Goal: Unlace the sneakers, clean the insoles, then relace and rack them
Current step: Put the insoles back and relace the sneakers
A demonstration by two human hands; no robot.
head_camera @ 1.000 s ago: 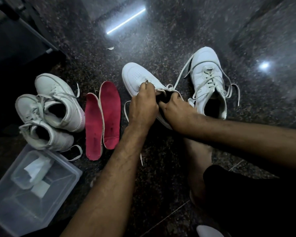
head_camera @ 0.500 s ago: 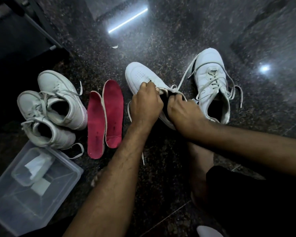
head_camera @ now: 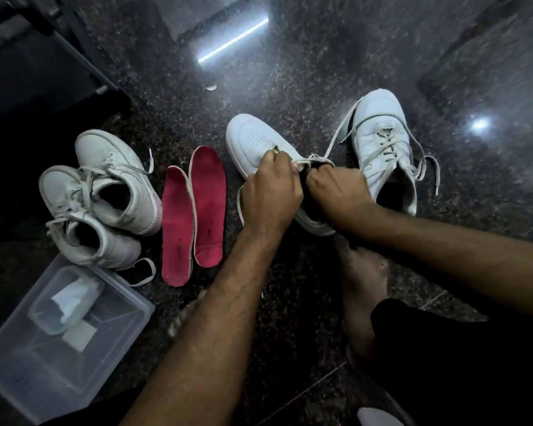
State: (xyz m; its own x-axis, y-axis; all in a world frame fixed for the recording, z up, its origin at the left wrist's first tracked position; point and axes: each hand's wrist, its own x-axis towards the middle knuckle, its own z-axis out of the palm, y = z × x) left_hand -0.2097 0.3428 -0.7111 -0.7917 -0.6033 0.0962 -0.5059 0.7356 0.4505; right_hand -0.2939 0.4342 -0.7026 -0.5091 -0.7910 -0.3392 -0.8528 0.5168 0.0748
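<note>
A white sneaker (head_camera: 254,139) lies on the dark floor in the middle, toe pointing away. My left hand (head_camera: 271,192) grips its lace and upper near the eyelets. My right hand (head_camera: 336,189) curls over the sneaker's opening on the other side, fingers at the tongue. Its laced mate (head_camera: 382,142) stands just to the right with loose lace ends trailing. Two red insoles (head_camera: 194,210) lie side by side to the left. A second pair of white sneakers (head_camera: 105,198) sits at far left, laced.
A clear plastic box (head_camera: 114,339) holding a smaller tub and white cloth sits at lower left. A dark rack or furniture frame (head_camera: 59,41) stands at upper left. My bare foot (head_camera: 360,278) and dark-clad knee rest below the sneaker on the polished granite floor.
Both hands stayed on the middle sneaker, shifting slightly together toward the tongue. The view moved a little; nothing else moved.
</note>
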